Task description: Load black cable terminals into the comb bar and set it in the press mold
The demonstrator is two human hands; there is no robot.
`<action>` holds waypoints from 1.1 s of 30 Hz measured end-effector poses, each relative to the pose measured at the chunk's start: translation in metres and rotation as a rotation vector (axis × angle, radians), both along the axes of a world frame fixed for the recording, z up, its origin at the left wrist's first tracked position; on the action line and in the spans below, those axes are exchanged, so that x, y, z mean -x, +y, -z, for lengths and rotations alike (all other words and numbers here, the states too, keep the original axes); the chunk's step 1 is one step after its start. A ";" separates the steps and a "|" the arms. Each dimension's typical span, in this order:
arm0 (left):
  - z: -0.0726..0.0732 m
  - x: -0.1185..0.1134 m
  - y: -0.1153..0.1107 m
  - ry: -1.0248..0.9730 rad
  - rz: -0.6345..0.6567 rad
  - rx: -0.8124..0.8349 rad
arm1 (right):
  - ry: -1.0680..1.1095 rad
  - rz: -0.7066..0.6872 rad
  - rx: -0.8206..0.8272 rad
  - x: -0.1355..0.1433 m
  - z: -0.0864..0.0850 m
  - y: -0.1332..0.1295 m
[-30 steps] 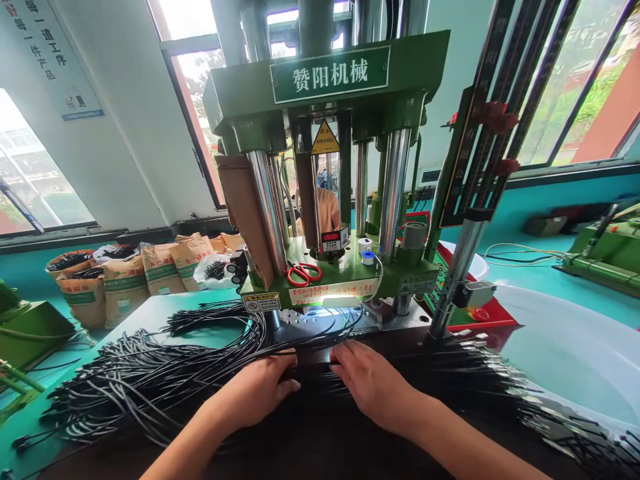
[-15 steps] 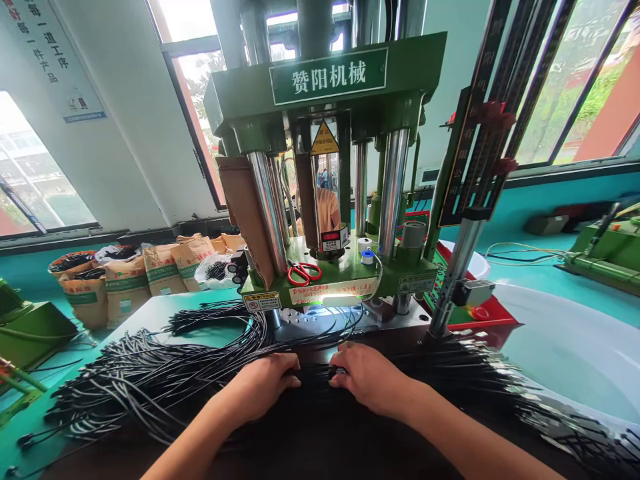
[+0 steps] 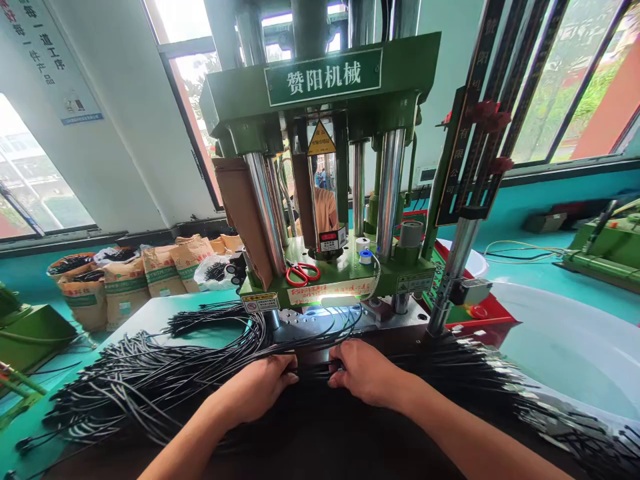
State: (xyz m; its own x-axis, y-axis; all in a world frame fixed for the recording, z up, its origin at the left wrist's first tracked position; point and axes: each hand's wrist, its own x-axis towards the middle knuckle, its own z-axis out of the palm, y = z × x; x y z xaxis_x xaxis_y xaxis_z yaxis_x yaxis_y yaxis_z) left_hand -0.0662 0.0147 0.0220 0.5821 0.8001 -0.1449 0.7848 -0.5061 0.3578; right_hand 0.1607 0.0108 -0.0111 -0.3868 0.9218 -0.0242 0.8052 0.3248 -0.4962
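Hardly anything has moved since the earlier frame; the view has only swung slightly. The left hand (image 3: 265,387) and right hand (image 3: 367,375) each appear to grip black cables (image 3: 313,375) loosely, thumb and forefinger slightly parted; strands bridge the gap between them. Others cross just beyond the left grip towards the press (image 3: 345,267), so a sharp pull could snag and tangle them.

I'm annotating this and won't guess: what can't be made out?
Head view: which black cables, if any, the left hand and right hand pinch; the hands hide them.
Head view: the rest of the white basin; cut off by the right edge.
Head view: fine print on the yellow-topped label; too small.
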 end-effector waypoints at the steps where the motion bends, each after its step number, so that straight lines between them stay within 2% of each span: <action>1: 0.000 0.000 0.000 -0.013 0.001 0.002 | 0.006 0.004 0.006 0.000 0.000 0.001; 10: 0.000 0.000 0.001 -0.017 0.018 0.050 | 0.034 0.019 -0.022 0.002 -0.001 -0.002; 18: 0.000 0.000 0.002 -0.020 0.020 0.034 | 0.072 -0.040 -0.099 0.004 -0.003 -0.004; 28: -0.007 -0.003 0.002 -0.053 -0.005 0.049 | 0.099 -0.047 -0.053 0.006 0.004 -0.001; 31: -0.009 -0.002 0.005 -0.085 -0.052 0.076 | 0.108 -0.040 -0.033 -0.004 -0.004 -0.005; 33: -0.011 -0.001 0.007 -0.114 -0.083 0.112 | 0.107 -0.051 -0.021 -0.024 -0.012 -0.007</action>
State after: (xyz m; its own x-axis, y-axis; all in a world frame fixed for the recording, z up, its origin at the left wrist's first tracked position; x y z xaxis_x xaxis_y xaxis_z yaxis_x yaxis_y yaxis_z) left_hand -0.0656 0.0222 0.0327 0.5321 0.8289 -0.1725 0.7733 -0.3928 0.4977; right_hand 0.1851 0.0034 0.0006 -0.4325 0.9008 0.0389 0.7303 0.3753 -0.5708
